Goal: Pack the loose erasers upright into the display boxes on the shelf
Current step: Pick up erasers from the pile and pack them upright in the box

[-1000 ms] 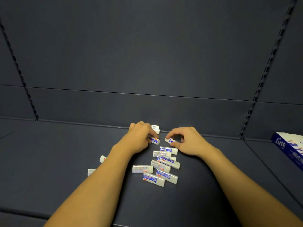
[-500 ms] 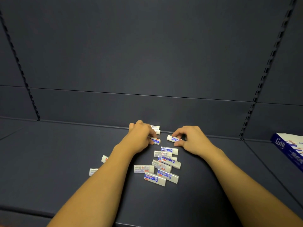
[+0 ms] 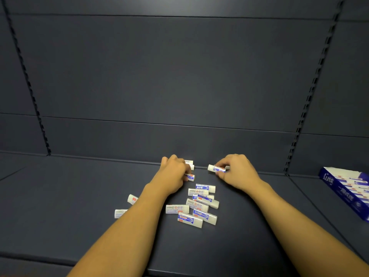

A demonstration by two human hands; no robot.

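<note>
Near edge, pile: loose erasers (image 3: 196,206) lie flat on shelf (image 3: 60,196), approx. a dozen, sleeves at mixed angles; two strays (image 3: 132,198) left of the forearm.
Mid, left hand (image 3: 172,174): fingers curled round an eraser (image 3: 190,177), knuckles up; more white ends (image 3: 189,164) poke out behind it, prob. gathered too.
Mid, right hand (image 3: 237,172): thumb + fingertips pinch one eraser (image 3: 216,168).
Change: right hand's eraser has lifted clear of the pile and moved right vs. a sec ago; left hand barely shifted.
Meaning: pick-up done, carry to box next; packing not begun w/ this one.
Axis: right hand's eraser long axis horizontal, white end pointing left; needs a quarter turn to stand upright.
Far right: display box (image 3: 347,188), blue/white, well apart from both hands.
</note>
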